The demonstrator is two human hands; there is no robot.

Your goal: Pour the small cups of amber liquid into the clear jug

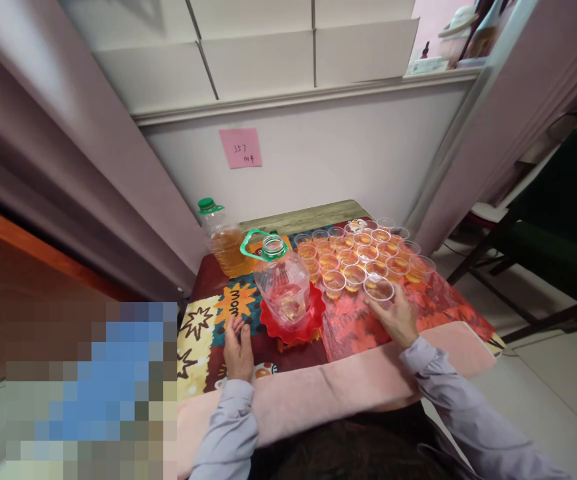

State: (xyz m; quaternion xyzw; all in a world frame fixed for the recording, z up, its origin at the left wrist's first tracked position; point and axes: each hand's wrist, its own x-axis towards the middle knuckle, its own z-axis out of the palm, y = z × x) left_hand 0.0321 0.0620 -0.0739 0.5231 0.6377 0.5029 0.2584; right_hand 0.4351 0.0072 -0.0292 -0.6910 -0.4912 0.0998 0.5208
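Observation:
My right hand [395, 315] holds a small clear plastic cup [379, 289] with a little amber liquid, at the near edge of a cluster of several similar cups [363, 255]. My left hand [238, 348] rests flat on the patterned tablecloth [203, 327], holding nothing, just left of a red dish [313, 323]. On that dish stands a large clear jug [287, 287] with a green neck ring and open mouth, nearly drained.
A second bottle [223, 241] with a green cap and amber liquid stands at the back left. A pink towel [358, 380] lies along the near table edge. A pink note [241, 147] is stuck on the wall. A dark chair [558, 220] stands right.

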